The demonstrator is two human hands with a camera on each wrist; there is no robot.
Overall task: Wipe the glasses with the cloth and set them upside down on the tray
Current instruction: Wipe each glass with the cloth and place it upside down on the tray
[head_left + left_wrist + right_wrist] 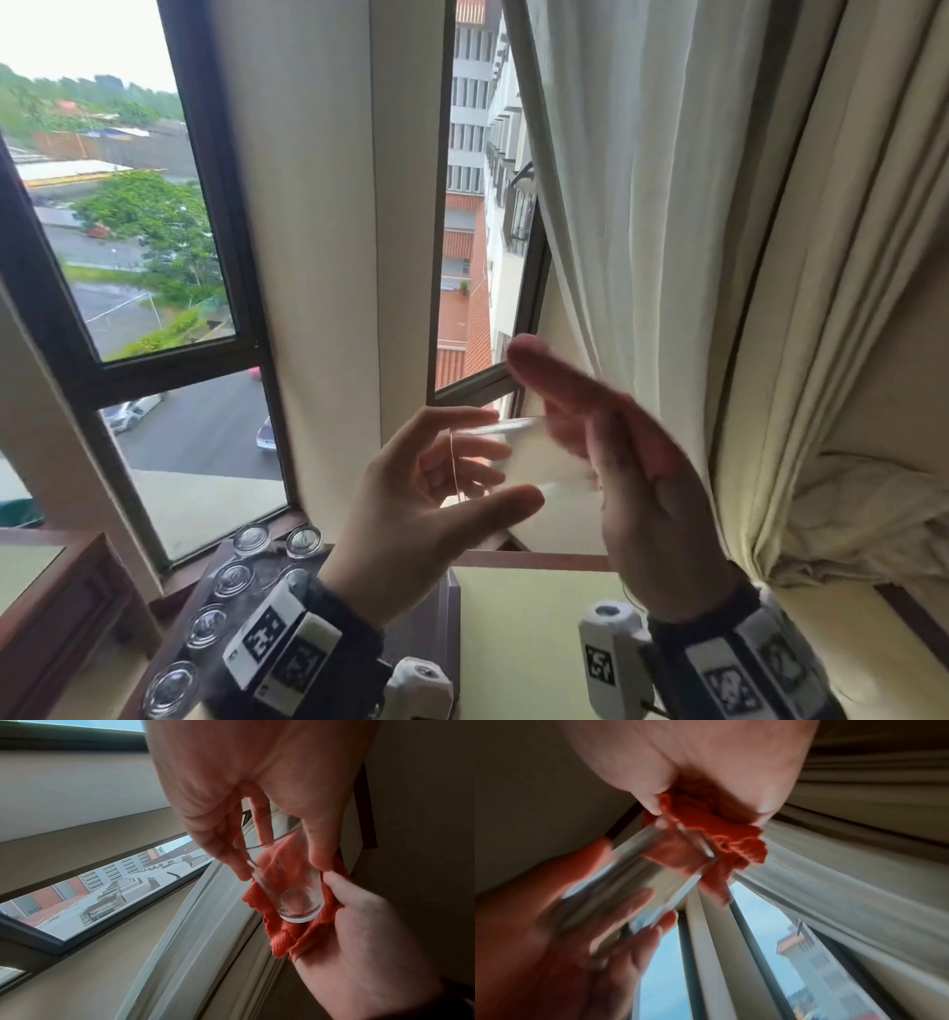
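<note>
I hold a clear drinking glass point(493, 457) up in front of the window, lying sideways with its mouth toward the left. My left hand point(436, 493) grips it near the rim, fingers and thumb curled round the wall. The same glass point(285, 882) shows its thick base in the left wrist view. My right hand point(611, 452) holds an orange cloth point(306, 931) bunched against that base. In the right wrist view the cloth point(721, 841) is pinched between thumb and fingers and presses on the blurred glass point(639, 874). From the head camera the cloth is hidden behind my right hand.
A dark tray point(277, 570) sits low at the left by the sill, with several glasses point(233, 579) standing upside down on it. Cream curtains point(719, 257) hang close on the right. The window frame point(226, 205) lies ahead.
</note>
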